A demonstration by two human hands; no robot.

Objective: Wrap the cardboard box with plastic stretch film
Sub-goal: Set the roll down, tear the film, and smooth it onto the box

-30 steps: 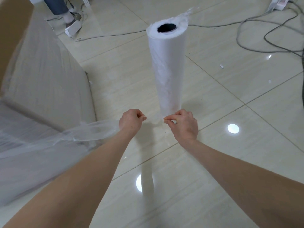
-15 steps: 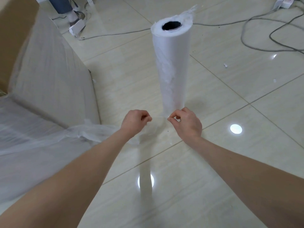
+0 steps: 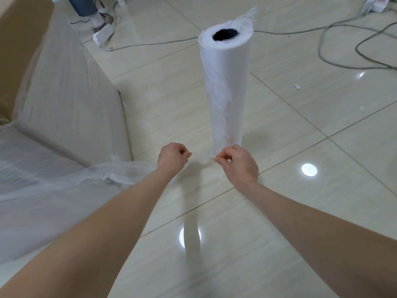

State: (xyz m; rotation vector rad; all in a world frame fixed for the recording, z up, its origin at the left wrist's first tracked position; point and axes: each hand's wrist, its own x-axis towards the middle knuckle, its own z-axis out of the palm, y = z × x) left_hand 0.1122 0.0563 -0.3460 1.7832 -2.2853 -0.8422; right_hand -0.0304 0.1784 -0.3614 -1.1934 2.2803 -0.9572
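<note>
- The cardboard box [image 3: 64,100] stands at the left, its near faces already covered in film, so the wrapping looks far along.
- The roll of stretch film [image 3: 225,89] stands upright on the tiled floor [image 3: 300,211], just beyond the hands.
- The left hand [image 3: 171,158] pinches the gathered film tail [image 3: 120,173] that trails from the box.
- The right hand [image 3: 238,164] pinches the film at the roll's foot.
- Step in hand, I judge: parting the film between the two pinches.
- Next: a sharp pull apart, then the loose tail pressed onto the box.

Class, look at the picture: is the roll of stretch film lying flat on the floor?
No: the roll of stretch film stands upright on the tiled floor, its hollow core facing up.
</note>
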